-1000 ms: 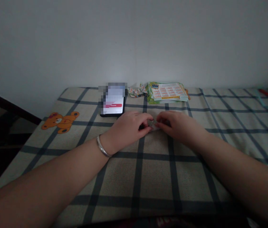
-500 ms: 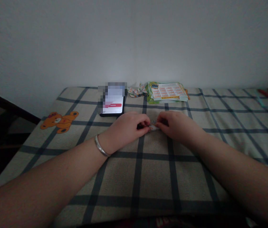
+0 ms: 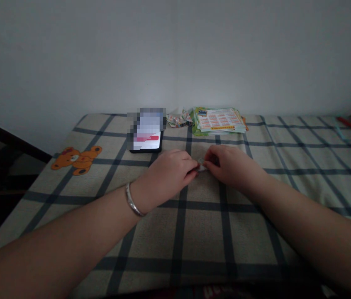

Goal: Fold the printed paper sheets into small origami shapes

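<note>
"What's the room like?"

"Dim. A cloth-covered tabletop (image 3: 202, 232), pale with dark crossing bands, runs back to a plain wall (image 3: 175, 62). Near the wall lie a lit phone (image 3: 147, 143), crumpled paper (image 3: 180, 120) and a stack of printed cards (image 3: 219, 119); a flat orange bear (image 3: 77, 158) is by the left edge."

"And the hands?"

"The left hand (image 3: 172, 168) and right hand (image 3: 231, 164) nearly meet in front of the cards, both pinching a small pale piece (image 3: 202, 167) between them."

"Which way does it point?"

"The visible strip seems to run side to side, hand to hand. Its ends are covered, so I can't tell its full long axis."
</note>
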The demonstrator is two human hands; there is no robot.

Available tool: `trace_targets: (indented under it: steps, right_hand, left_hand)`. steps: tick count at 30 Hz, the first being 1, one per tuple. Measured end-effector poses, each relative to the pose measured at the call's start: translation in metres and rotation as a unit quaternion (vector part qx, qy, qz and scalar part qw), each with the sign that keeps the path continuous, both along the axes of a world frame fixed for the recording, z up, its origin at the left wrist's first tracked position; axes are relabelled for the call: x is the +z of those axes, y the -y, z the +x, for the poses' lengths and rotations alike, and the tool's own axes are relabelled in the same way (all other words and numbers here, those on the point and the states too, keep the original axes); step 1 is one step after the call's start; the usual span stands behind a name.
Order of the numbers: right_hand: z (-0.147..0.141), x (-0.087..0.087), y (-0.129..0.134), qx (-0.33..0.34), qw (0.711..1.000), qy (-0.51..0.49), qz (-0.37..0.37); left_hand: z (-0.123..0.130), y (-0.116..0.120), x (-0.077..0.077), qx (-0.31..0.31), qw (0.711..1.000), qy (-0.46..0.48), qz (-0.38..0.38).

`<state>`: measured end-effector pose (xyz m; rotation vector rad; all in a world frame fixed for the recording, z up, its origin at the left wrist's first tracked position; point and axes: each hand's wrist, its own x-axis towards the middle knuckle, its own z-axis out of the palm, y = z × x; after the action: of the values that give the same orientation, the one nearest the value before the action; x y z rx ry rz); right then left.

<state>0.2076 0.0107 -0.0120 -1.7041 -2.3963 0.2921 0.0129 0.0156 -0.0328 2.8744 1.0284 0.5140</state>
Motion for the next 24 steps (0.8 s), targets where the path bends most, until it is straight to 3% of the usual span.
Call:
trace_targets:
  steps: [13, 24]
  right_hand:
    - [0.002, -0.005, -0.001, -0.002, 0.999, -0.034, 0.005]
    - [0.013, -0.011, -0.015, 0.009, 0.996, -0.082, -0.044]
  left_hand:
    - [0.000, 0.000, 0.001, 0.008, 0.999, -0.007, 0.035]
    - [-0.003, -0.005, -0.003, -0.042, 0.999, 0.030, 0.018]
